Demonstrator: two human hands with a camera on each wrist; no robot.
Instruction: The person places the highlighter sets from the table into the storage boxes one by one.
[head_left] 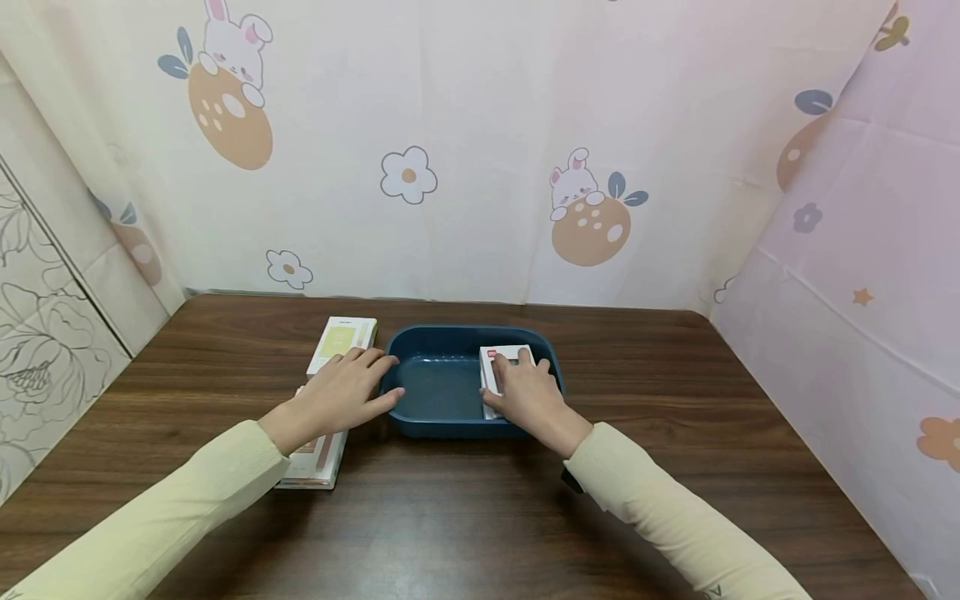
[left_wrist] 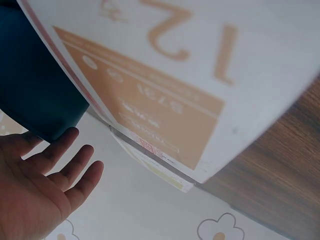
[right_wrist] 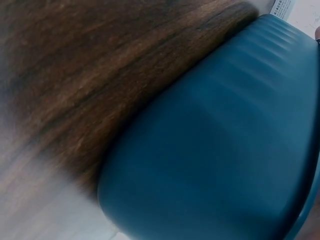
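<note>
My right hand [head_left: 528, 396] holds a small white box [head_left: 489, 379], with my thumb at its left side and my fingers bent over it. The small white box is inside the blue bin [head_left: 442, 390], at the right end. My left hand [head_left: 347, 387] is loose and wide, close by the bin's left edge; I can't tell if it touches. On the brown surface [head_left: 450, 517], left of the bin, are a green-patch box [head_left: 341, 337] and, nearer me, an orange-patch box [left_wrist: 145, 110] with a big 12.
</note>
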